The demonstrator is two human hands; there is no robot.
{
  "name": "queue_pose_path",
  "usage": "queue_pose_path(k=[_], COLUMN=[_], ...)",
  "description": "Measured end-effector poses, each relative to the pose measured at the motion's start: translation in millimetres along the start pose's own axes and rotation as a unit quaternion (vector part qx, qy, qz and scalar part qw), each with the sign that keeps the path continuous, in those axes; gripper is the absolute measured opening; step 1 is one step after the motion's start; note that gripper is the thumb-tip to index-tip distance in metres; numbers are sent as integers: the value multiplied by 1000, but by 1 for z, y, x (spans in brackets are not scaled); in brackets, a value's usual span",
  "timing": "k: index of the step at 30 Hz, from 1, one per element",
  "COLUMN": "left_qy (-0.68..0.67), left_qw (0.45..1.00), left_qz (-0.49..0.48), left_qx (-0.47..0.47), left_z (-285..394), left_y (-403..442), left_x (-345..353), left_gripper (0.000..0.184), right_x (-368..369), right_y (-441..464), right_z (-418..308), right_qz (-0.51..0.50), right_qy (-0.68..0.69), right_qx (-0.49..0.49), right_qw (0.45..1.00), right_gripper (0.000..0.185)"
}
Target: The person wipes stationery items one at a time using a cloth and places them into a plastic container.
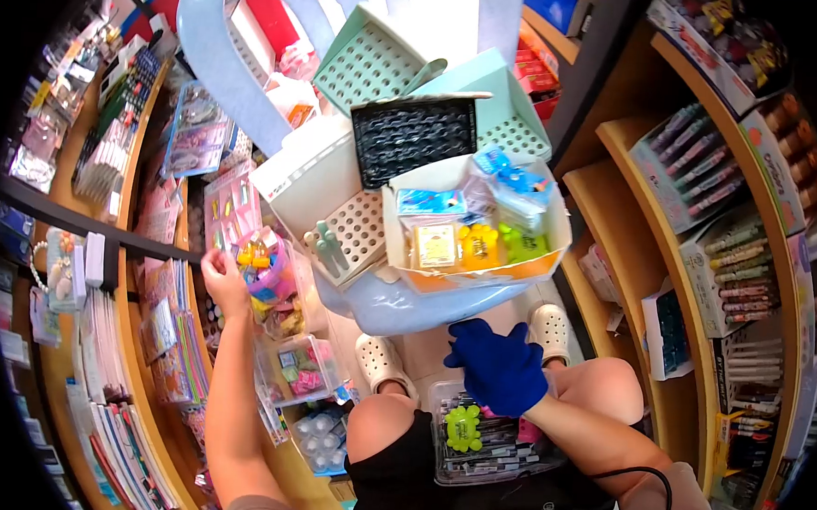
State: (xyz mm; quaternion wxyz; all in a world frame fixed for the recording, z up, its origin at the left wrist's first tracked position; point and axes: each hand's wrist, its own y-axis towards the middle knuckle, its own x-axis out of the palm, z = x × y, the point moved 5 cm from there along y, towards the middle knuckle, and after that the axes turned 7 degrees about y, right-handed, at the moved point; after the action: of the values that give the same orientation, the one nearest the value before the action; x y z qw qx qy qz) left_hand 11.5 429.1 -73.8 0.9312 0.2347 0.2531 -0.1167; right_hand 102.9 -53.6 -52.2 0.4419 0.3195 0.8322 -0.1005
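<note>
My left hand (226,281) is bare, its fingers curled in beside a pink-purple round tub (280,283) of small colourful items. What its fingertips hold, if anything, is hidden. My right hand (499,369) wears a blue knitted glove and hovers above my lap, fingers loosely bent and apart, with nothing visible in them. Below it, a clear plastic box (437,413) holds many pens and a lime-green flower-shaped item (463,429). In front of me, a light-blue plastic chair (378,316) bears a white-and-orange box (481,279) of small packaged goods in yellow, green and blue.
Perforated baskets, one white (355,226), one green (367,68) and one black (413,140), crowd the chair seat. Shelves of notebooks (126,443) line my left side. Wooden shelves (625,206) with boxed pens curve along my right. Clear bins (303,371) stand low at left.
</note>
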Motion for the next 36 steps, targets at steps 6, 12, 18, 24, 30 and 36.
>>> queue_pose_path(k=[6,12,18,24,30,36], left_qy=[-52,151,319,312,341,317], left_qw=[900,720,646,683,704,704], left_qz=[-101,-501,-561,-465,-339,-353], left_qx=[422,455,408,469,523,529], left_z=[328,390,381,382,374,376], left_y=[-89,-151,-153,-184,-211,-216], left_x=[-16,70,105,88,72,58], left_gripper=[29,40,58,59,61,59], right_x=[2,-41,-61,-19,-69,-85], right_y=[-1,8,9,10,9,12], right_z=[3,-27,-31,1,-22,-25], right_qz=[8,168,184,172,199,85], right_qy=[19,-298,-290,-296,-84,-28], right_qx=[-26,-18,-5,-32,26,57], right_qw=[999,940,939,939,976,994], right_gripper=[48,22,13,16,12,15])
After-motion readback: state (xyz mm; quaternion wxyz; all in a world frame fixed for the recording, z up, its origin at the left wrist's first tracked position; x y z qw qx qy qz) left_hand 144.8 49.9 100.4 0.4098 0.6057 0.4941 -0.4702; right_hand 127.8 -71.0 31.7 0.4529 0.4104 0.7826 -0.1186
